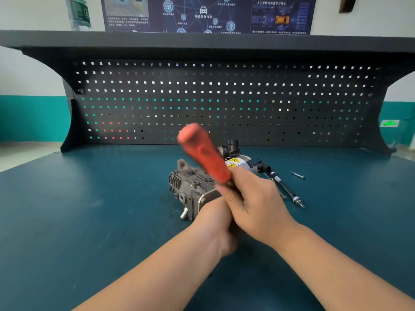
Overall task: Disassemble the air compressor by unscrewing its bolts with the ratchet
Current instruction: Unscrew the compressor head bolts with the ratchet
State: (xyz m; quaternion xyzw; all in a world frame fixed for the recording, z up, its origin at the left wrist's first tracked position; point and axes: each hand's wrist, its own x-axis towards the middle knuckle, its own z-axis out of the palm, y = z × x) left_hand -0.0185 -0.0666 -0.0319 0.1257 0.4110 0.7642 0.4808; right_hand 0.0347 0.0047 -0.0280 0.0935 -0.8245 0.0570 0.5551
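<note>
Worktop (pixel 89 209): right hand (pixel 256 205) grips ratchet (pixel 204 153) over air compressor (pixel 193 189); left hand's (pixel 215 223) grip hidden. Probably seating socket; next, turn bolt.

even, fairly bright indoor light; daylight shows through the pegboard (pixel 224 102) holes. shadows under the forearms are soft, with no harsh glare. the red ratchet handle (pixel 204 151) is motion-blurred. wide-angle distortion bows the shelf (pixel 202 41) and bench edges; the poster (pixel 206 14) text is soft.
</note>
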